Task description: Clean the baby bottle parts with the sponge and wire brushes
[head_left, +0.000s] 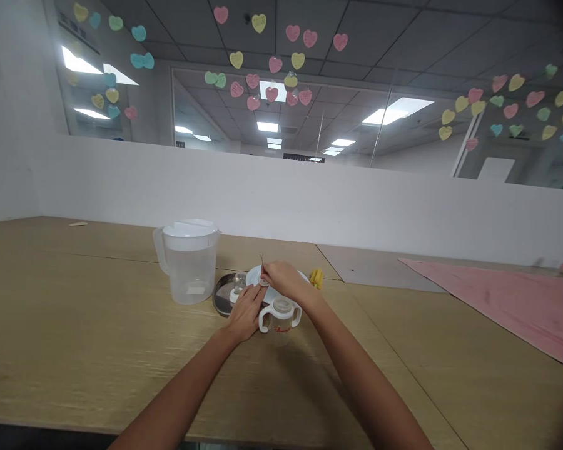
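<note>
My hands meet over a white plate (256,276) at the middle of the wooden table. Between their fingertips is a small round part (263,282) with a thin wire standing up from it, too small to name. My right hand (285,279) pinches it from the far right, and my left hand (244,314) reaches it from below. A clear two-handled baby bottle (280,320) with white handles stands just below my right wrist. Left of the plate, a small glass bottle (239,283) sits on a round dark metal tray (223,294), partly hidden by my left hand.
A clear plastic pitcher with a white lid (188,262) stands left of the tray. A yellow object (316,278) lies beyond the plate. A pink sheet (497,300) covers the table's right side, and a white partition (281,194) runs along the far edge.
</note>
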The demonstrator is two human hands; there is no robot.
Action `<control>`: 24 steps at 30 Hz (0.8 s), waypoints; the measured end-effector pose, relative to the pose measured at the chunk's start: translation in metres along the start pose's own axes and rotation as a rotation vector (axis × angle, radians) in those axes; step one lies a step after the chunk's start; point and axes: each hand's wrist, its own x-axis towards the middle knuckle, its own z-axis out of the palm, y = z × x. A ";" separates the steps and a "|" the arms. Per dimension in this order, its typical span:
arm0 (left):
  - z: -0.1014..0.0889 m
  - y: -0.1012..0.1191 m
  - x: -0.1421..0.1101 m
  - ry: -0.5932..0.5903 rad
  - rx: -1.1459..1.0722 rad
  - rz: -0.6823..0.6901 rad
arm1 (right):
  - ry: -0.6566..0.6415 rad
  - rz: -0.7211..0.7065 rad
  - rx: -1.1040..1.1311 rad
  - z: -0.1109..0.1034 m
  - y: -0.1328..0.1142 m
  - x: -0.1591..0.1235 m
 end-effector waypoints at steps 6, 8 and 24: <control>-0.002 0.002 0.001 0.014 -0.034 -0.009 | 0.029 -0.017 -0.063 0.002 -0.001 0.001; -0.002 0.001 0.001 0.023 -0.043 -0.013 | 0.042 0.002 -0.068 0.002 -0.002 0.001; -0.003 0.002 -0.001 0.002 -0.058 -0.021 | 0.189 0.171 -0.034 -0.008 0.003 0.001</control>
